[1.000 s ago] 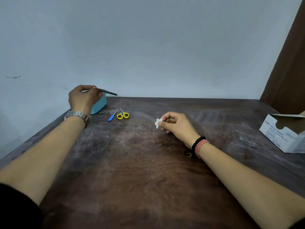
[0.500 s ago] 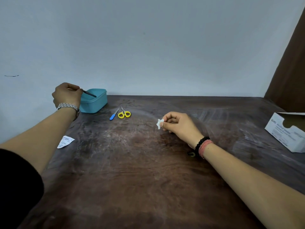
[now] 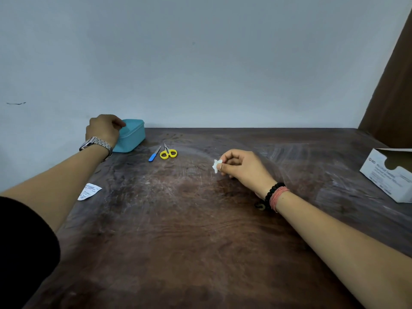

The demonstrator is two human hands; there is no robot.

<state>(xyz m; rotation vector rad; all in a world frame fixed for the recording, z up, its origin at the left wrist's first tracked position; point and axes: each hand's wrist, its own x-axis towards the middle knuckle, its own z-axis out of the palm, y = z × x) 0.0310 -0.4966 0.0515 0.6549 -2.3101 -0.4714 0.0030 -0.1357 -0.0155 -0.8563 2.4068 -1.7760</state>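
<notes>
My left hand (image 3: 104, 128) hovers at the left end of an open teal box (image 3: 133, 139) by the wall, fingers curled; whether anything is in it stays hidden. My right hand (image 3: 242, 167) rests on the table's middle and pinches a small crumpled white wad (image 3: 216, 165) between thumb and forefinger. The dark slim tool seen before is out of sight.
Small yellow-handled scissors (image 3: 168, 152) and a blue-handled blade tool (image 3: 154, 154) lie right of the box. A torn white wrapper (image 3: 88, 192) lies by my left forearm. An opened white carton (image 3: 389, 172) stands at the right edge of the dark wooden table (image 3: 178, 230).
My left hand carried a dark slim tool out to the left, then back over the teal box; the tool no longer shows. My right hand kept still with the white wad.
</notes>
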